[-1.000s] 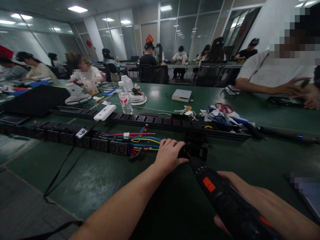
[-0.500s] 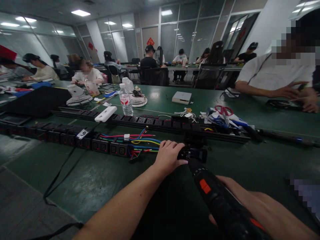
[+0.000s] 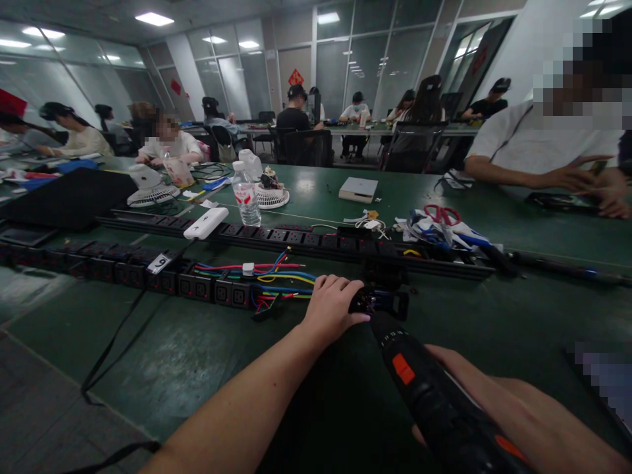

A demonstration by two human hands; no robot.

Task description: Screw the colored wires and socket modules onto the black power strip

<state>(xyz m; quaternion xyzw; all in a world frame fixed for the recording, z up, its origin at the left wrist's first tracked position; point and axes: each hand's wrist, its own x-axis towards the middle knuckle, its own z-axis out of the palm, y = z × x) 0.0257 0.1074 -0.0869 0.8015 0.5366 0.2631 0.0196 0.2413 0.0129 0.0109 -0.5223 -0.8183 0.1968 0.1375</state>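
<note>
1. I am pinching the black block (image 3: pixel 390 302) with my left hand (image 3: pixel 332 301), thumb on the near side and fingers curling over, probably so that it is not turning under the drill (image 3: pixel 429 395).
2. I am wrapping my right hand (image 3: pixel 486 388) around the drill, most fingers hiding behind its body; its nose is pointing at the block, seemingly for a straight line in. I cannot tell whether the bit is touching anything.
3. The block is lying on the desk (image 3: pixel 172 368), between the near edge and the second strip (image 3: pixel 311 242).
4. Coloured wires (image 3: pixel 286 278) are running from the near strip (image 3: pixel 190 288) towards the block and disappearing behind my left hand; their bunching is perhaps keeping them off the drill.
5. Towards the far edge, the second strip is lying roughly alongside the near one, a bottle (image 3: pixel 246 199) standing just beyond it.
6. Scissors (image 3: pixel 443 216) are resting on a blue-and-white bundle (image 3: pixel 428 232) near that strip's right end, seemingly set aside to be leaving my hands room.
</note>
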